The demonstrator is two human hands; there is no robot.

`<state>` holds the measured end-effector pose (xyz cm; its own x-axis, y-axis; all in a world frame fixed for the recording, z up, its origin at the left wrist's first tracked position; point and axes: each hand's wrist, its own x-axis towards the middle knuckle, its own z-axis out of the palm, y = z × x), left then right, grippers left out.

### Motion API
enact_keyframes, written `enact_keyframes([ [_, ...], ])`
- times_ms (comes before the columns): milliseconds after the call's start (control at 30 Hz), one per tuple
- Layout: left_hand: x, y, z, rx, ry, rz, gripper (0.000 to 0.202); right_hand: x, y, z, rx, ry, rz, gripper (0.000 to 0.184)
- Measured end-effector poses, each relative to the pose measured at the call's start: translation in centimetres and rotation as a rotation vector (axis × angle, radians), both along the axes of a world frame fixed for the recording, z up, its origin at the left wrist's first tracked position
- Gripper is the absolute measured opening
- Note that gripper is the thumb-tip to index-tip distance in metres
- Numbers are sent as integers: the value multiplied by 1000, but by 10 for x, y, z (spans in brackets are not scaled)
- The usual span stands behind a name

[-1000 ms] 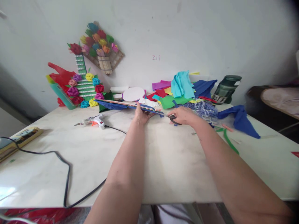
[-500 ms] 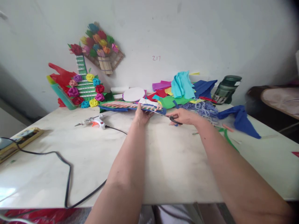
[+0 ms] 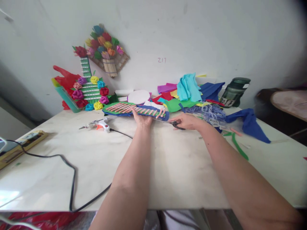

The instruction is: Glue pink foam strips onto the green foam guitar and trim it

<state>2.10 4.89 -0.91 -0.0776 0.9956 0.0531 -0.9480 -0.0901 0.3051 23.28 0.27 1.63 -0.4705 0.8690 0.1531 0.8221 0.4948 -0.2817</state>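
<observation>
My left hand (image 3: 143, 120) grips the near edge of a long flat craft piece (image 3: 127, 109), thumb on top and fingers underneath. The piece is green with slanted pink and white strips across it, and blue paper juts out along its edge. My right hand (image 3: 186, 121) is closed around the dark handles of a pair of scissors (image 3: 177, 124). The blades point left and lie along the blue edge, close to my left fingers. Whether they are touching the paper I cannot tell.
A glue gun (image 3: 102, 125) lies at left, its cord crossing the table toward a power strip (image 3: 35, 138). Behind stand a flowered paper guitar (image 3: 90, 91) and a teal tube (image 3: 68, 99). Coloured paper (image 3: 188, 88), tangled yarn (image 3: 212, 113) and a dark green bottle (image 3: 236, 91) are at right.
The craft piece has tilted so more of its striped face shows. My left hand has turned palm upward, and the scissors have shifted slightly left and down along the blue edge.
</observation>
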Motion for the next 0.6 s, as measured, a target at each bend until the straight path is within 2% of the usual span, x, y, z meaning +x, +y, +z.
enact_keyframes([
  [100, -1, 7, -2, -8, 43, 48, 75, 3, 1, 0, -144, -15, 41, 49],
  [167, -1, 13, -5, -55, 44, 56, 75, 4, 1, 0, -170, 1, 66, 50],
  [300, 0, 20, -9, -210, 48, 124, 62, 5, 0, 0, -262, 41, 107, 53],
  [433, 3, 17, -11, -278, 114, 205, 49, 3, 1, -1, -277, 89, 103, 48],
  [600, 5, 14, -11, -282, 238, 166, 47, 1, -3, 2, -382, 177, -11, 37],
])
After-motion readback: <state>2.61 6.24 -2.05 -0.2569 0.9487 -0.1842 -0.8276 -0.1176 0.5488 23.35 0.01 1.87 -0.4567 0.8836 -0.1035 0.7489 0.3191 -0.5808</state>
